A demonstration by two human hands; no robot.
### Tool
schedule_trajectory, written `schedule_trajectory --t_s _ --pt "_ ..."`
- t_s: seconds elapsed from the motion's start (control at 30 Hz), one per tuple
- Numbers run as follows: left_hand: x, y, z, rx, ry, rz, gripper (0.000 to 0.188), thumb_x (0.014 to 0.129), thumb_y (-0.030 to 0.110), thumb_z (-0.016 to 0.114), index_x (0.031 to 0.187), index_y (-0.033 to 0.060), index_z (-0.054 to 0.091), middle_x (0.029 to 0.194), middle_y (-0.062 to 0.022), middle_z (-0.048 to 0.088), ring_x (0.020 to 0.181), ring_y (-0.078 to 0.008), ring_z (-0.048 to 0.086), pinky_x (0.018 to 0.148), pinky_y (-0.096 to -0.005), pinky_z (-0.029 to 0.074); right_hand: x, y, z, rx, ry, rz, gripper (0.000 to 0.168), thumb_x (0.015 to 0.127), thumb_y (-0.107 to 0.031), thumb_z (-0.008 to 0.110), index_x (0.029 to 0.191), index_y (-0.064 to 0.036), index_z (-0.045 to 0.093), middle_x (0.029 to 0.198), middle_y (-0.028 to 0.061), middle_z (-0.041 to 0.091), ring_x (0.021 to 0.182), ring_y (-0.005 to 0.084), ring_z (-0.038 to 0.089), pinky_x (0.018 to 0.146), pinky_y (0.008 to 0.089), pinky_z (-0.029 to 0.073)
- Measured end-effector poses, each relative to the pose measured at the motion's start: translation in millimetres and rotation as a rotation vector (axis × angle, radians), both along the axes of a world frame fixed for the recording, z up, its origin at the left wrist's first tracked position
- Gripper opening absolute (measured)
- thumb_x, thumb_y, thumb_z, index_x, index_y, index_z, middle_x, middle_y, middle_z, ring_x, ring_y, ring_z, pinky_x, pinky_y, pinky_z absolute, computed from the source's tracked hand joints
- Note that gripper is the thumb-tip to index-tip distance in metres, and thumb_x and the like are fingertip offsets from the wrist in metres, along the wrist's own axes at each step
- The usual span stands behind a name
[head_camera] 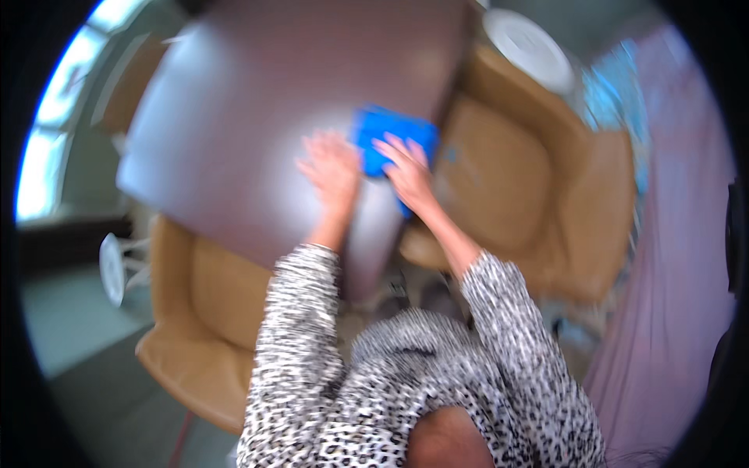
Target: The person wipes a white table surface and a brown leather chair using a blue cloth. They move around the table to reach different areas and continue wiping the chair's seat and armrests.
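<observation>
A blue cloth [370, 126] lies spread on the brown tabletop [304, 70], close to the table's right edge. On its lower part rests my right hand [406, 172], fingers spread and pointing up and left; a strip of blue shows below that hand at the table's edge. My left hand [332, 167] is over the tabletop just left of the cloth, its fingers apart and nothing seen in it. Motion blur hides the fine detail of both hands, and whether the left palm touches the table cannot be told.
Tan padded chairs stand at the right [497, 175] and lower left [225, 286] of the table. A round white object [528, 50] is behind the right chair, and another [112, 269] is at far left. A pinkish curtain [667, 234] hangs at right.
</observation>
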State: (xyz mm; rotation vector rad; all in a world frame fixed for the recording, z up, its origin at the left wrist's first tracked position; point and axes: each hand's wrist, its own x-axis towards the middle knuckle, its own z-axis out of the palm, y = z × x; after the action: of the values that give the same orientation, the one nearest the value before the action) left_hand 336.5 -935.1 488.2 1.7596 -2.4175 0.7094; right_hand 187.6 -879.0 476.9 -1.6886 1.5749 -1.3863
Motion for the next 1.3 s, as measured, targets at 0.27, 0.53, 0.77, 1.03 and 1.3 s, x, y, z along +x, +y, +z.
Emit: schedule_trajectory --t_s 0.27,0.53,0.77,1.03,1.3 --pt "-73.5 21.9 -121.9 0.196 0.088 0.033 0.047 0.089 0.046 0.032 0.126 0.0191 0.042 0.135 -0.0056 0.036 0.127 -0.0272 0.028 0.096 -0.0593 0.022 -214.7 175.0 -129.3 0.524 -1.869 -0.233 0.049 0.088 -0.03 0.049 0.123 0.003 0.041 0.122 0.0181 0.049 0.111 0.0307 0.049 0.098 0.0459 0.035" --pt "-43.1 10.4 -112.9 0.229 0.152 0.103 0.056 0.088 0.054 0.027 0.132 0.0209 0.036 0.141 -0.0042 0.028 0.131 -0.0262 0.021 0.101 -0.0547 0.016 -280.1 306.4 -114.4 0.48 -1.232 -0.67 0.049 0.087 -0.026 0.049 0.125 0.003 0.039 0.122 0.0138 0.049 0.11 0.0245 0.049 0.096 0.0377 0.037" --pt "-50.3 10.8 -107.0 0.244 0.164 0.089 0.054 0.089 0.053 0.029 0.132 0.0212 0.037 0.14 -0.0029 0.03 0.13 -0.024 0.023 0.101 -0.054 0.017 -161.5 311.5 -207.5 0.74 0.388 -0.213 0.05 0.078 -0.032 0.058 0.123 -0.014 0.048 0.138 0.0127 0.029 0.13 0.0323 0.022 0.102 0.0559 0.014" --pt "-82.5 8.7 -107.3 0.235 0.152 0.056 0.052 0.089 0.051 0.03 0.131 0.0217 0.038 0.14 -0.0019 0.031 0.129 -0.0225 0.025 0.1 -0.0524 0.019 -204.9 308.2 -218.9 0.73 0.26 -0.363 0.038 0.084 -0.034 0.05 0.111 -0.007 0.056 0.117 0.0115 0.053 0.115 0.0245 0.044 0.1 0.0527 0.019" --pt "-118.2 15.8 -90.8 0.231 0.035 0.002 0.05 0.089 0.051 0.03 0.13 0.0244 0.04 0.136 -0.0006 0.037 0.124 -0.0197 0.034 0.094 -0.0464 0.03 -247.6 313.9 -242.1 0.684 0.565 -0.568 0.03 0.077 -0.035 0.054 0.075 -0.007 0.064 0.089 0.0082 0.06 0.096 0.0238 0.051 0.089 0.0445 0.031"
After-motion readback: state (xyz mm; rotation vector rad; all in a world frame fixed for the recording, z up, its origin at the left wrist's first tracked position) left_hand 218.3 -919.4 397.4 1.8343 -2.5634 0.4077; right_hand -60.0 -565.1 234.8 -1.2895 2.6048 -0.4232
